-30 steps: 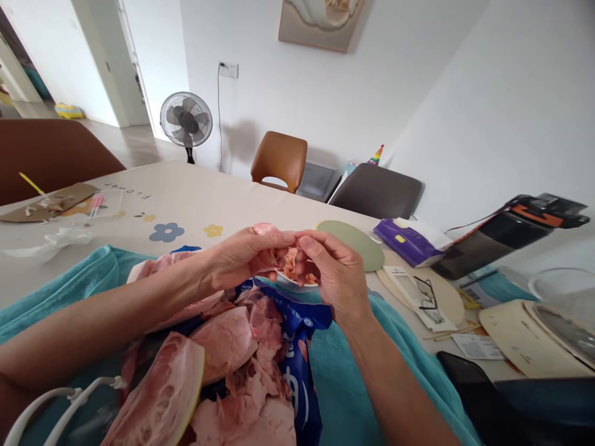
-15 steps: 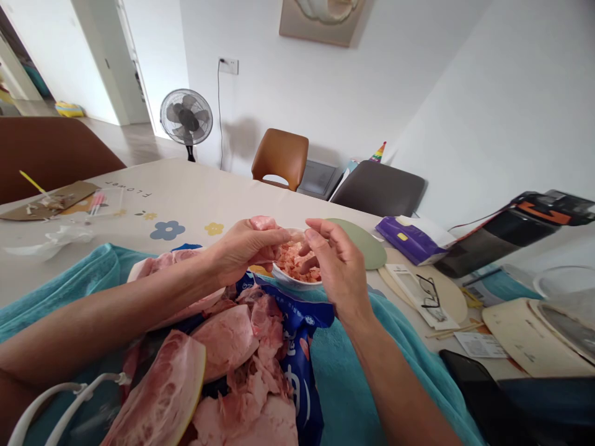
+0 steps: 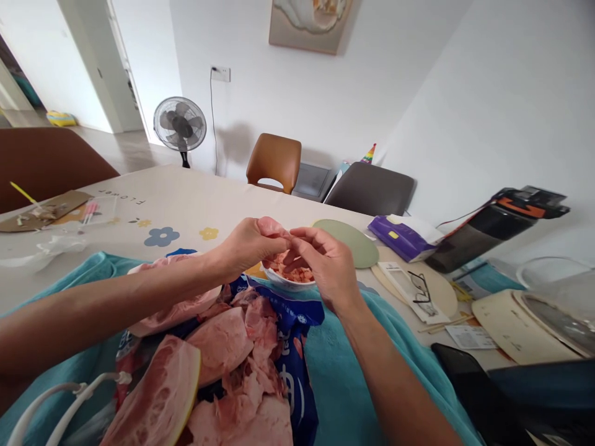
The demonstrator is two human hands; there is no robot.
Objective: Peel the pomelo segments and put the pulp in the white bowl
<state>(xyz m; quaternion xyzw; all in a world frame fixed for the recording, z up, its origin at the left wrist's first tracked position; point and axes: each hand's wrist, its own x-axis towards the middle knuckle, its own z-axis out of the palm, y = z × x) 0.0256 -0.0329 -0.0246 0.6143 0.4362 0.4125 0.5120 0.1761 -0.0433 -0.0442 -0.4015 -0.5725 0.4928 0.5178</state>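
My left hand [image 3: 245, 246] pinches a pink pomelo segment [image 3: 270, 225], which shows above the fingers. My right hand [image 3: 328, 265] meets it at the fingertips, thumb and forefinger closed on the segment's near side; exactly what they grip there is partly hidden. Right below both hands stands a white bowl [image 3: 289, 285] holding loose pomelo flesh [image 3: 300, 273]. Closer to me, thick pomelo peels [image 3: 155, 390] and torn pink membranes [image 3: 260, 365] lie heaped on a blue plastic bag [image 3: 300, 378].
A teal towel [image 3: 339, 365] lies beneath the bag. On the right are a green mat [image 3: 348, 240], a purple wipes pack [image 3: 403, 237], glasses [image 3: 421, 290], a dark bottle [image 3: 483, 229], a cream appliance [image 3: 506, 316] and a black phone [image 3: 469, 384]. Crumpled plastic [image 3: 51, 251] lies left.
My right hand has moved left, bringing its fingertips from apart to touching those of my left hand. The pomelo segment stays in my left hand. The view has shifted slightly.
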